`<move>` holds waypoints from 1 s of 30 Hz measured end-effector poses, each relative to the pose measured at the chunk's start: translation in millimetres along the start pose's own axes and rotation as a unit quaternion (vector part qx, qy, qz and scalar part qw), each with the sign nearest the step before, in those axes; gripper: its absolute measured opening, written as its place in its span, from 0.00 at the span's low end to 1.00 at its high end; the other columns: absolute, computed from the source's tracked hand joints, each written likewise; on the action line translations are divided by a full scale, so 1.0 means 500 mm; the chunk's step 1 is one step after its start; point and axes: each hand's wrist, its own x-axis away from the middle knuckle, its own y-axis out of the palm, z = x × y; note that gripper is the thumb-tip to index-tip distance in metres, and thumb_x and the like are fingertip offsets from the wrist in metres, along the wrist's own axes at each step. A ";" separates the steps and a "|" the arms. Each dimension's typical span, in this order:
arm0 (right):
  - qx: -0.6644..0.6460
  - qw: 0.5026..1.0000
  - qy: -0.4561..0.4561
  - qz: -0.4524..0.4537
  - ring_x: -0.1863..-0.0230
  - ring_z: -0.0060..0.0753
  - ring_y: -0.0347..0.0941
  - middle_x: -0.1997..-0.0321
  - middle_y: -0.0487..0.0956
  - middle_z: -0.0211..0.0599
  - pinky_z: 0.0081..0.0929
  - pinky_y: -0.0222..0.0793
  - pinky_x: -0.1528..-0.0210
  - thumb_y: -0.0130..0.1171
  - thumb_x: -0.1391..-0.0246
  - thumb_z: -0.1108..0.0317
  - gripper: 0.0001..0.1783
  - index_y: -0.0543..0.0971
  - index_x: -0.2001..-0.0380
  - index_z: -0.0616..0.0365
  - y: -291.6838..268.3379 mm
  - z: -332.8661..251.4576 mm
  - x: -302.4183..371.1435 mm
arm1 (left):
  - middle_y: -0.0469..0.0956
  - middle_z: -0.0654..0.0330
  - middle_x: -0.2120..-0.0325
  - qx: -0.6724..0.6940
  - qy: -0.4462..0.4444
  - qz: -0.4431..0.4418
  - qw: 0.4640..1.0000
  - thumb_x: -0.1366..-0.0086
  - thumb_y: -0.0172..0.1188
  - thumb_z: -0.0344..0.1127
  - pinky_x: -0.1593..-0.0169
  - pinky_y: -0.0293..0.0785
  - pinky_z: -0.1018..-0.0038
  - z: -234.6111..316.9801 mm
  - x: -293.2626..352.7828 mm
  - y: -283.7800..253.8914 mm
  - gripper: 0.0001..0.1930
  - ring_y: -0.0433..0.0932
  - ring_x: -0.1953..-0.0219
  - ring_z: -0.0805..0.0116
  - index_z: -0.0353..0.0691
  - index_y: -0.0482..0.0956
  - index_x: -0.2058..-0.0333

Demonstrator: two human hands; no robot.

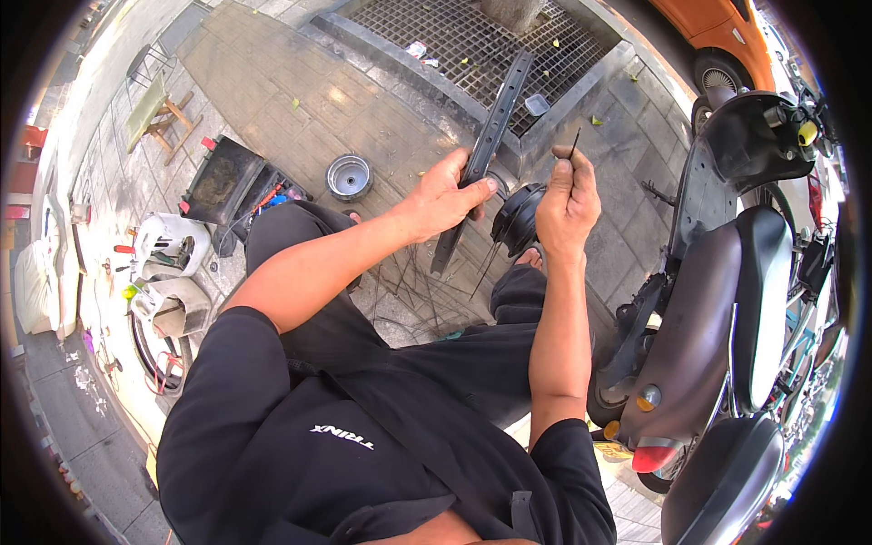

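Evidently the wheel is partway laced: some spokes [427,282] fan from the black hub [520,216], others lie loose below. His left hand [445,195] clamps the dark rim [486,145] at eleven o'clock of the hub; his right hand [565,204] pinches one thin spoke [574,141] upright.

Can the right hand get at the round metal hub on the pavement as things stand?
Probably not right away: the right hand pinches a thin spoke, and the metal hub lies beyond the left hand and its black rim.
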 end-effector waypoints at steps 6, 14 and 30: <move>0.013 0.995 0.044 -0.090 0.55 0.36 0.83 0.55 0.85 0.44 0.31 0.76 0.51 0.53 0.29 0.73 0.12 0.80 0.48 0.63 0.018 0.042 0.062 | 0.73 0.66 0.70 0.027 -0.010 0.023 0.999 0.28 0.65 0.36 0.72 0.72 0.76 -0.008 0.010 -0.013 0.18 0.74 0.75 0.78 0.34 0.72 0.46; -0.022 0.990 0.031 -0.133 0.57 0.45 0.83 0.55 0.84 0.46 0.35 0.78 0.54 0.53 0.29 0.73 0.11 0.78 0.47 0.62 0.074 0.131 0.134 | 0.74 0.66 0.73 -0.006 -0.021 0.020 1.000 0.29 0.65 0.37 0.73 0.74 0.75 -0.014 0.026 -0.003 0.13 0.75 0.77 0.79 0.36 0.73 0.56; -0.031 0.982 -0.001 -0.186 0.52 0.46 0.84 0.53 0.84 0.50 0.37 0.78 0.50 0.52 0.29 0.75 0.14 0.77 0.44 0.65 0.128 0.096 0.122 | 0.75 0.65 0.70 0.005 -0.024 0.041 0.999 0.28 0.66 0.39 0.73 0.71 0.78 -0.025 0.027 -0.032 0.15 0.73 0.76 0.79 0.36 0.74 0.53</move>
